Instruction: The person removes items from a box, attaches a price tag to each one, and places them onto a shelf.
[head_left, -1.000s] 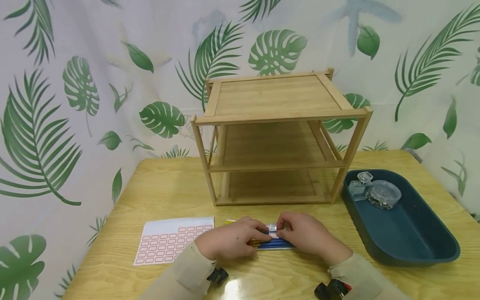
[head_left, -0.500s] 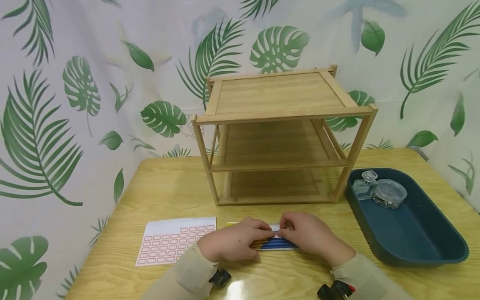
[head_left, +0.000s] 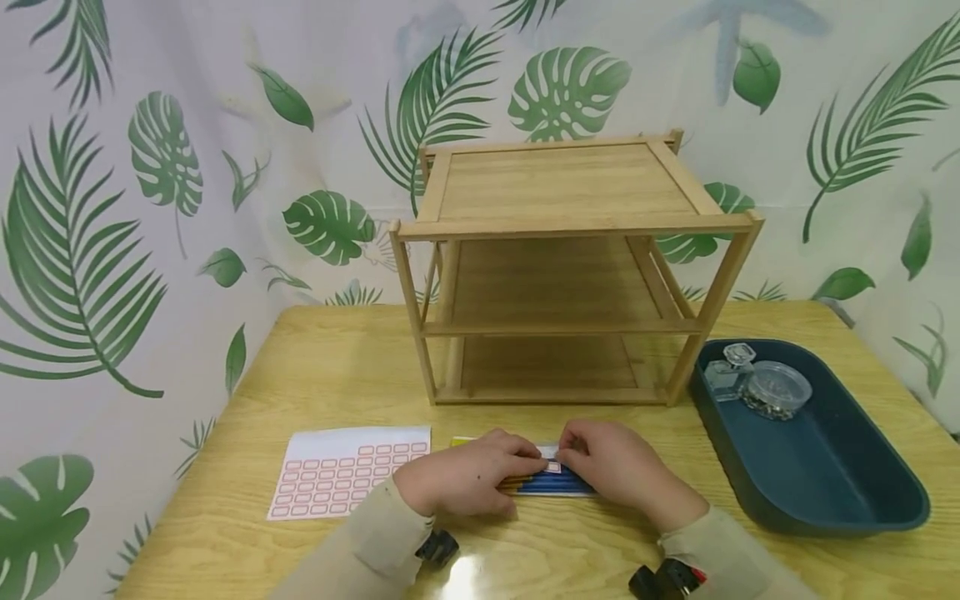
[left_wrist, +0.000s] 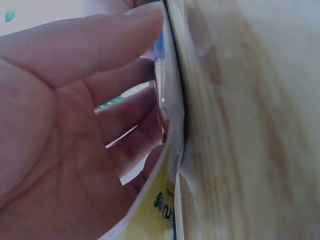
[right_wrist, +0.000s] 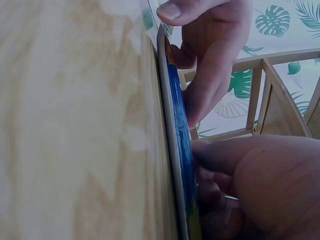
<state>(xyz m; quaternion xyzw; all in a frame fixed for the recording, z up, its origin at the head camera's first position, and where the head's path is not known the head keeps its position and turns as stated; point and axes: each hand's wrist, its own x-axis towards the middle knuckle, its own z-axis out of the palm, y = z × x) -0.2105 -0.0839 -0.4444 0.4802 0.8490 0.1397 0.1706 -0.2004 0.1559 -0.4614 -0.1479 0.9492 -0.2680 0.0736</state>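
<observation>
A flat pack of thin blue-and-gold sticks (head_left: 558, 485), resembling paintbrushes, lies on the table between the hands. Its yellow end (left_wrist: 152, 200) bends slightly up from the tabletop in the left wrist view. A small white label with a red border (head_left: 552, 467) sits on the pack. The left hand (head_left: 480, 475) rests across the pack, fingers on top and thumb along the near edge, fingertips right at the label's left side. With thumb and forefinger close together, the right hand (head_left: 615, 467) pinches at the label's right edge; its curled fingers (right_wrist: 212, 195) hide the contact.
A sheet of red-bordered labels (head_left: 348, 483) lies to the left. Behind the hands stands a wooden three-tier shelf (head_left: 562, 225). A dark teal tray (head_left: 813, 467) at the right holds a clear glass bottle (head_left: 726, 375) and a round clear container (head_left: 777, 390).
The head view has shifted slightly. Both hands stay at the pack with fingertips making small movements around the label, which was mostly covered half a second ago and shows again now.
</observation>
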